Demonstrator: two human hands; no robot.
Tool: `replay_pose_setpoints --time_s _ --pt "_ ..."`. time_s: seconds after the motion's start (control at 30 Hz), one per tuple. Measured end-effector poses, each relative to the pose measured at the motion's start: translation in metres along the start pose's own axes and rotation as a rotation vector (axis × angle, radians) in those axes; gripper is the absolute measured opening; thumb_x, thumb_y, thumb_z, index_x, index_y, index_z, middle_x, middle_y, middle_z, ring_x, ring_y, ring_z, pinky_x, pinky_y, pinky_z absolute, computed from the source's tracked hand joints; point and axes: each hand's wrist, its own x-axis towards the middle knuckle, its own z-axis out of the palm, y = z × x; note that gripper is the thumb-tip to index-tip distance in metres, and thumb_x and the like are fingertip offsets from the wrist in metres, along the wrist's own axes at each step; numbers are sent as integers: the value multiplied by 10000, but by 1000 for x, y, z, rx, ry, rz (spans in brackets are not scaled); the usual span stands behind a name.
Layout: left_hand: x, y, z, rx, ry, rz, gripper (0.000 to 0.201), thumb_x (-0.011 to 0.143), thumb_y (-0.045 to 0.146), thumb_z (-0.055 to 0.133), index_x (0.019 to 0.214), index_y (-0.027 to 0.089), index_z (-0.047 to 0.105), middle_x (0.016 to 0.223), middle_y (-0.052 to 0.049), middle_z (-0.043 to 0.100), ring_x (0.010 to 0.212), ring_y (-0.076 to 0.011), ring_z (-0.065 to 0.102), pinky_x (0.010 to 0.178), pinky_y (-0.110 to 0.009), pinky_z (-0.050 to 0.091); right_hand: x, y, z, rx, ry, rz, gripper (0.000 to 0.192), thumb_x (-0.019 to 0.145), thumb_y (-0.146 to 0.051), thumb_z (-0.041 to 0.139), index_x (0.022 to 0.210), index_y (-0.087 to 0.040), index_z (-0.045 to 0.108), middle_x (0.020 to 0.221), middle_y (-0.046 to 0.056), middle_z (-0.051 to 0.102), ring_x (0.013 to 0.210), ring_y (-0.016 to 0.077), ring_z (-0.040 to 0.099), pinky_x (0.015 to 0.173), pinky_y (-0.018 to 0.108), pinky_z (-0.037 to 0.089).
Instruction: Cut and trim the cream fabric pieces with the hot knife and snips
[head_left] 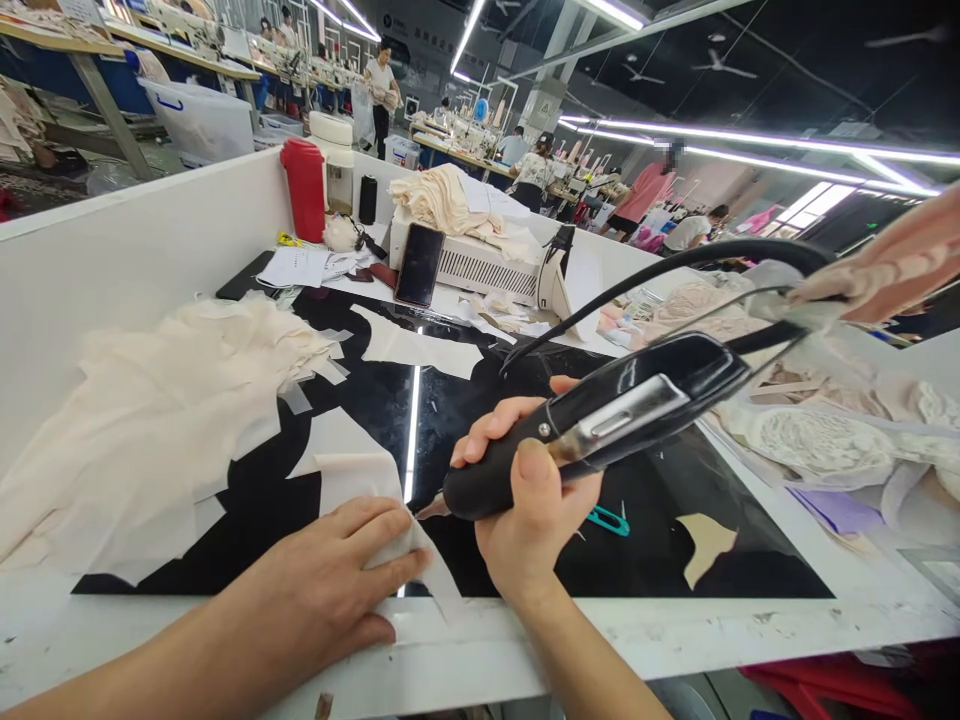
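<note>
Right hand (534,515) grasping black, silver-trimmed tool (626,400); left hand (341,572) spread on thin, folded cream fabric (356,476).

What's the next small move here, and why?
I'd probably draw the left hand back slightly while holding the cream fabric down: its fingertips lie close to the tip of the black tool in the right hand.
</note>
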Motion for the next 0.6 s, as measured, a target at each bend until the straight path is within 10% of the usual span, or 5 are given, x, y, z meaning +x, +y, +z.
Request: replay_pose_setpoints --time_s 0.37,0.6 --pt "1 0 4 47 71 -2 542 822 387 877 1299 233 671 1275 -88 700 1216 -287 628 1037 -380 569 -4 5 -1 3 -36 13 330 980 -303 718 1259 -337 546 901 -65 657 663 81 621 628 251 555" --pt "-21 -33 31 27 230 86 477 1014 360 601 1486 320 548 1364 -2 697 1129 -170 695 979 -200 561 -1 10 0 77 -2 51 306 935 -314 768 1151 -297 552 916 -54 669 647 70 627 589 206 543"
